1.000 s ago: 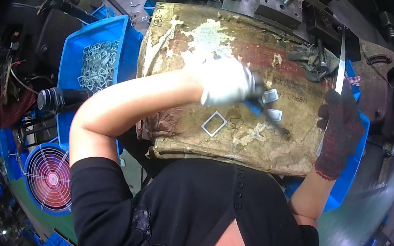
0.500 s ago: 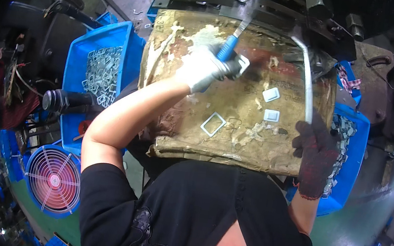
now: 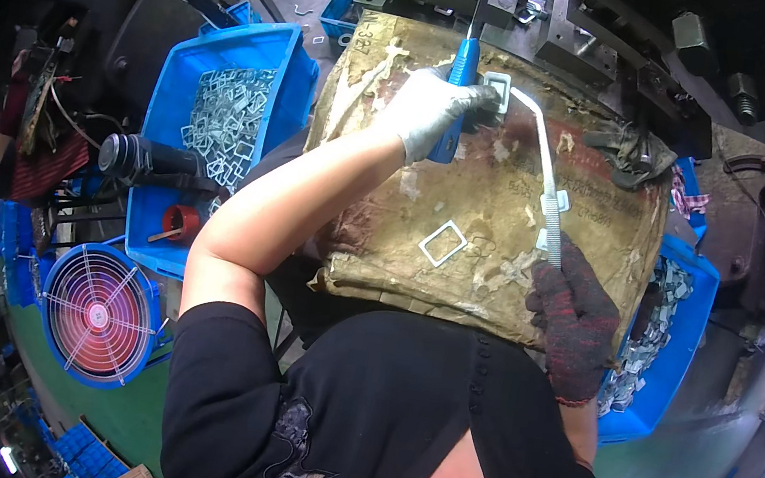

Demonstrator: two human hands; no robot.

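My left hand [image 3: 430, 109], in a white glove with dark fingertips, is closed round a blue-handled tool [image 3: 465, 65] with a narrow dark end pointing away from me. Its fingertips also pinch a small pale rectangular metal piece [image 3: 496, 91]. My right hand [image 3: 575, 315], in a dark red-grey knitted glove, grips long bent-tip tweezers [image 3: 549, 169] with a ridged shank. Their tip lies close beside the pinched piece; whether they touch I cannot tell. Under the shank two small pale pieces [image 3: 562, 203] are partly hidden. A thin rectangular frame [image 3: 443, 244] lies nearer me.
Worn brown sheeting [image 3: 378, 268] covers the work surface. Dark machine tooling [image 3: 576, 46] stands at its far edge. Blue bins of metal parts stand at left [image 3: 278, 78] and right [image 3: 680, 349]. A caged fan [image 3: 98, 316] is at lower left; a dark cloth [image 3: 625, 151] lies far right.
The tweezers have swung left, bringing their tip beside the piece in my left hand. The blue-handled tool has turned more upright. The whole view has shifted a little.
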